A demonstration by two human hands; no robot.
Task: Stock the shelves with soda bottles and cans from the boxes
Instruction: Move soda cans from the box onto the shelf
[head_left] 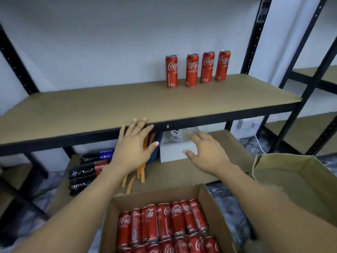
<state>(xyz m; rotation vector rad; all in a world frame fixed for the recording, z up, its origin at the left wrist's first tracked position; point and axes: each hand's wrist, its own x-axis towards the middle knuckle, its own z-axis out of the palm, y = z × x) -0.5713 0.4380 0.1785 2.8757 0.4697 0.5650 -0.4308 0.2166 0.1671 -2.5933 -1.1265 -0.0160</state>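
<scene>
Lower shelf, far left: dark soda bottles (85, 170) laid on their sides, one blue label possibly Pepsi but too blurred to confirm. Centre: left hand (135, 143) and right hand (204, 152), both empty with fingers spread loose, at the front edge of the middle shelf (109, 106) above the near carton (155, 197), whose red Coca-Cola cans (164, 221) lie packed in rows, likely the next pick. Far right of that shelf: four Coca-Cola cans (197, 70) upright in a row, logos forward for display.
</scene>
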